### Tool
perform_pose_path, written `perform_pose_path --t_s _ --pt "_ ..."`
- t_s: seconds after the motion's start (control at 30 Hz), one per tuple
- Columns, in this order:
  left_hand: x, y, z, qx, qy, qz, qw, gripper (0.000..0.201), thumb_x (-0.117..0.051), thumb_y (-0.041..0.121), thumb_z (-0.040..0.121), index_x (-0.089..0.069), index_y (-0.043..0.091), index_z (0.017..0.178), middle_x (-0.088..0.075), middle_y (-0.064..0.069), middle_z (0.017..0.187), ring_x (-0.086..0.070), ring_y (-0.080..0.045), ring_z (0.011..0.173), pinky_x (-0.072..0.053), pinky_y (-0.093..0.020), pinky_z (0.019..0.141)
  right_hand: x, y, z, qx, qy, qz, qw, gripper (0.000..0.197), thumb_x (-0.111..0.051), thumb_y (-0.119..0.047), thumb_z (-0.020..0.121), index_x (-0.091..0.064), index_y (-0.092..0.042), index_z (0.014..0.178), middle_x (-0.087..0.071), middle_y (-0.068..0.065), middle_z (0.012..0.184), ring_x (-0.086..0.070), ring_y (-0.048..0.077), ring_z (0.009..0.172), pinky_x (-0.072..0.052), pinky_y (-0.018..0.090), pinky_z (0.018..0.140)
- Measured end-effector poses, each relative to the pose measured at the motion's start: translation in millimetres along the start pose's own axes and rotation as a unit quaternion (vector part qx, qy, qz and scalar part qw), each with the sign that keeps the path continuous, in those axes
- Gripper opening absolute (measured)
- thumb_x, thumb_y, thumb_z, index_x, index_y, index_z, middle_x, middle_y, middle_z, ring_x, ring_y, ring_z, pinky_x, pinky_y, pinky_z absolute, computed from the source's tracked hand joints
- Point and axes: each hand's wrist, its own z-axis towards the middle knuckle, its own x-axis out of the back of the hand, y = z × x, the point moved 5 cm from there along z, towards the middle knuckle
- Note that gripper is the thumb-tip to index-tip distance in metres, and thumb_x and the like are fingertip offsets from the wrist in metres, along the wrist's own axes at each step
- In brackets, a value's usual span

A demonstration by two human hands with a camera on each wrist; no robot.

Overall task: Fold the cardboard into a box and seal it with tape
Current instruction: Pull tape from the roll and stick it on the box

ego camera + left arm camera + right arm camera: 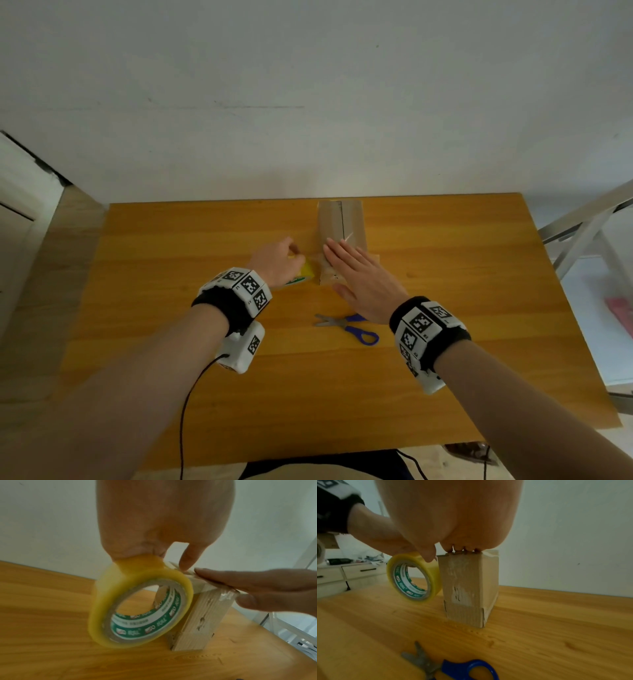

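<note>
Near the table's (171,342) far edge, a flat right hand (359,277) presses the cardboard box (467,588) top. The left hand (277,262) grips the tape roll (137,604) beside it. If the flat hand lifts, the tape could pull the light box over.

You've got soft, dim, even light, no hard shadows. Tape roll (137,604) is motion-blurred in left wrist view; scissors (453,669) out of focus at 6 o'clock. Wide-angle bending twd edges.
</note>
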Motion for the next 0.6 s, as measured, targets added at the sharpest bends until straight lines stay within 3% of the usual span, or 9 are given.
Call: perform_pose_path --t_s 0.1,0.23,0.33,0.43,0.6 --pt "3 -2 -3 -0.071 -0.041 0.008 0.997 0.033 -0.049 0.029 0.093 -0.047 0.020 0.125 -0.062 -0.008 0.100 -0.057 -0.022 0.080 -0.051 -0.037 0.072 -5 4 -1 0.014 0.004 -0.035 0.999 0.064 -0.025 -0.041 0.098 0.009 -0.017 0.147 0.015 -0.004 0.154 0.015 0.011 0.141 0.008 0.027 0.115" --pt "7 -2 -6 -0.107 -0.050 0.051 0.992 0.039 -0.052 0.037 0.092 -0.053 0.017 0.125 -0.060 -0.005 0.121 -0.058 -0.020 0.106 -0.050 -0.037 0.088 -8 9 -1 0.029 -0.002 -0.040 0.999 0.068 -0.034 -0.036 0.099 0.009 -0.017 0.148 0.012 -0.002 0.156 0.012 0.012 0.144 0.005 0.028 0.116" --pt "5 -6 -3 -0.092 -0.057 0.081 0.991 0.043 -0.054 0.040 0.090 -0.054 0.017 0.126 -0.059 -0.004 0.126 -0.057 -0.020 0.110 -0.048 -0.033 0.088 -9 12 -1 0.036 -0.009 -0.046 0.998 0.070 -0.037 -0.033 0.099 0.011 -0.017 0.147 0.012 -0.002 0.157 0.011 0.012 0.144 0.004 0.028 0.116" --pt "5 -7 -2 -0.083 -0.071 0.086 0.990 0.045 -0.053 0.041 0.090 -0.051 0.019 0.129 -0.056 -0.003 0.132 -0.055 -0.021 0.115 -0.047 -0.035 0.093 -7 13 -1 0.038 -0.008 -0.047 0.998 0.071 -0.038 -0.031 0.098 0.012 -0.018 0.147 0.013 -0.004 0.156 0.012 0.011 0.143 0.005 0.027 0.116" --pt "7 1 -8 -0.108 -0.064 0.061 0.990 0.034 -0.052 0.035 0.092 -0.050 0.024 0.124 -0.058 -0.002 0.125 -0.055 -0.020 0.112 -0.047 -0.031 0.082 -5 17 -3 0.033 -0.006 -0.039 0.999 0.071 -0.039 -0.030 0.099 0.013 -0.018 0.146 0.015 -0.004 0.155 0.013 0.011 0.144 0.006 0.027 0.116"
